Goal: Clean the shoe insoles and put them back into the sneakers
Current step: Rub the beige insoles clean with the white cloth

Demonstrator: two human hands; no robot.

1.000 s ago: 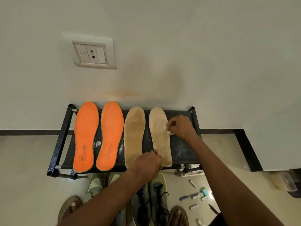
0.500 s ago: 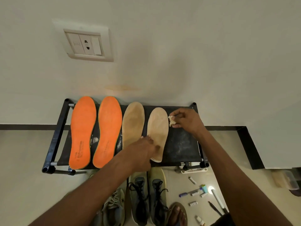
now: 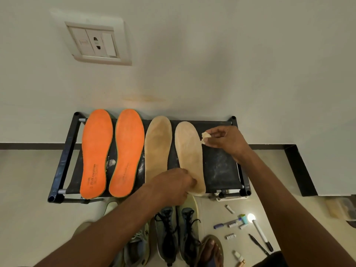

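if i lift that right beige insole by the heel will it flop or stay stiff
The right beige insole looks thin and flat, so it would probably bend and droop. It likely weighs little. The left hand presses its heel, suggesting that it slides easily on the rack.

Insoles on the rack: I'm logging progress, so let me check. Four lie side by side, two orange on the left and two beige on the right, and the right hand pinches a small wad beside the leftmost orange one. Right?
Not quite. The head view shows the right hand pinching the small wad beside the rightmost beige insole, not the leftmost orange insole. The rest stands: four lie side by side on the rack.
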